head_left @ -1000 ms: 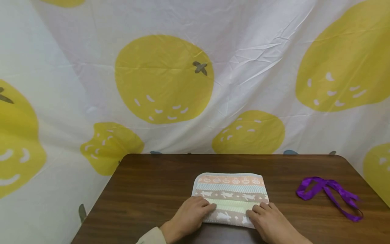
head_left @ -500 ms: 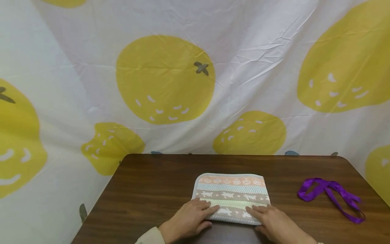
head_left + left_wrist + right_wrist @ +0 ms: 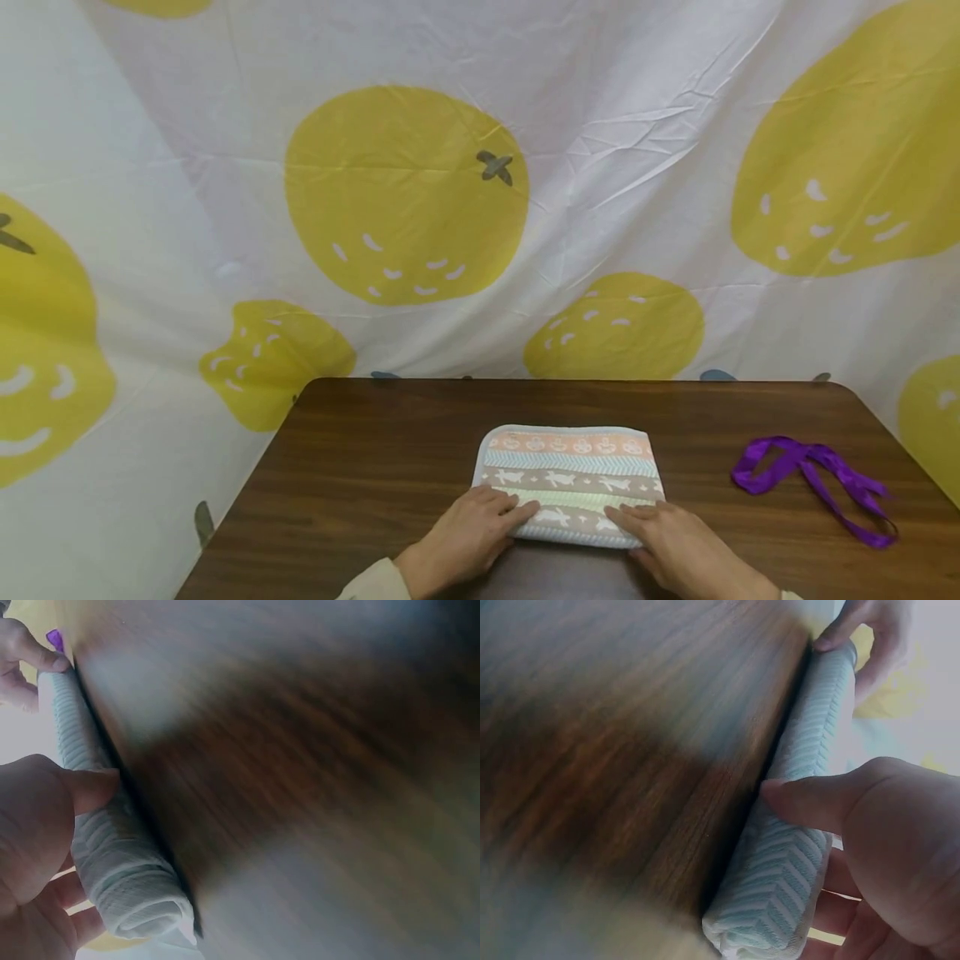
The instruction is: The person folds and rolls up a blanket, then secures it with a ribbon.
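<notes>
A pastel striped towel (image 3: 566, 483) with rabbit figures and a pale border lies on the brown table; its near edge is rolled into a thick roll. At the roll's left end, my left hand (image 3: 468, 533) grips it, thumb on the near side and fingers over the top. My right hand (image 3: 678, 546) holds the right end the same way. The layered, coiled end of the roll (image 3: 146, 911) shows in the left wrist view. In the right wrist view, my right thumb (image 3: 802, 801) presses its herringbone-patterned side. Part of the towel is hidden beneath both hands.
A looped purple ribbon (image 3: 813, 479) lies to the right of the towel on the table (image 3: 360, 467). Behind the table's far edge hangs a white curtain (image 3: 600, 67) printed with yellow fruit.
The towel's near edge has been turned up a little further. The left thumb, stretched out below the towel half a second ago, is now against the roll. The purple ribbon stays put.
</notes>
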Demonstrator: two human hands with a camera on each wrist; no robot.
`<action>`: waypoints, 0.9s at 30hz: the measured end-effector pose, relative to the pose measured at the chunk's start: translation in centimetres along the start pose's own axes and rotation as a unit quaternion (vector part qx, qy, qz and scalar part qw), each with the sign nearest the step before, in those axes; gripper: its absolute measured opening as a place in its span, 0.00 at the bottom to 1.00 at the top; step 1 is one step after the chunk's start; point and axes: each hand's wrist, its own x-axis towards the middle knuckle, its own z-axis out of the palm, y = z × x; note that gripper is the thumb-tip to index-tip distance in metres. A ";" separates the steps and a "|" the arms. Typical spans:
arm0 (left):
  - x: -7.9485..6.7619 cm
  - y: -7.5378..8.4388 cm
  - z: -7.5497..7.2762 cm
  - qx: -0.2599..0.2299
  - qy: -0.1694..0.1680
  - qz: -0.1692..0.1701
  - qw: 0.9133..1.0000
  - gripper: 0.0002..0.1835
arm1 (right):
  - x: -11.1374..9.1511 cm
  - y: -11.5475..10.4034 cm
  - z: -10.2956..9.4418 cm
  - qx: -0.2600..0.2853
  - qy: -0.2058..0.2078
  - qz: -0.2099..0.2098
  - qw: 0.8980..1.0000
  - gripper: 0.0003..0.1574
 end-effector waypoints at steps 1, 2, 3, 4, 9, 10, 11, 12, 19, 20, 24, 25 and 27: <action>0.0 0.0 0.0 0.001 0.002 0.000 1.000 0.27 | 0.0 0.0 0.0 0.001 0.001 0.000 1.000 0.36; 0.0 0.0 0.1 0.001 0.004 0.001 1.000 0.26 | 0.0 0.1 0.0 0.001 0.004 -0.002 1.000 0.36; 0.0 0.0 0.1 0.002 0.005 0.002 1.000 0.26 | 0.0 0.1 0.1 0.000 0.008 -0.005 1.000 0.36; 0.0 0.0 0.1 0.002 0.007 0.002 1.000 0.26 | 0.0 0.1 0.1 0.001 0.011 -0.007 1.000 0.36; 0.0 0.0 0.0 -0.009 0.004 -0.001 1.000 0.25 | 0.0 0.3 0.1 -0.003 0.025 -0.019 1.000 0.36; 0.0 0.0 0.0 -0.013 0.002 -0.004 1.000 0.25 | 0.0 0.3 0.1 -0.004 0.027 -0.020 0.999 0.35; 0.0 0.0 0.0 -0.016 -0.002 -0.005 1.000 0.25 | 0.0 0.3 0.1 -0.005 0.027 -0.020 0.999 0.35; 0.0 0.0 -0.1 -0.019 -0.006 -0.007 1.000 0.25 | 0.0 0.3 0.1 -0.004 0.026 -0.019 0.999 0.35; 0.1 0.1 -0.6 -0.035 -0.017 -0.011 0.999 0.24 | -0.1 0.5 -0.1 0.027 0.011 -0.018 0.999 0.31; 0.0 0.1 -0.7 -0.039 -0.015 -0.010 0.999 0.24 | -0.1 0.5 -0.1 0.036 0.011 -0.020 0.999 0.31; -0.1 0.1 -1.0 -0.055 -0.009 -0.004 0.998 0.23 | -0.1 0.5 -0.5 0.066 -0.003 -0.021 0.998 0.29; -0.1 0.0 -1.1 -0.059 -0.006 -0.002 0.998 0.24 | -0.1 0.5 -0.6 0.071 -0.009 -0.018 0.997 0.29; -0.1 0.0 -1.3 -0.068 -0.002 0.004 0.998 0.24 | -0.1 0.5 -0.8 0.081 -0.021 -0.013 0.996 0.28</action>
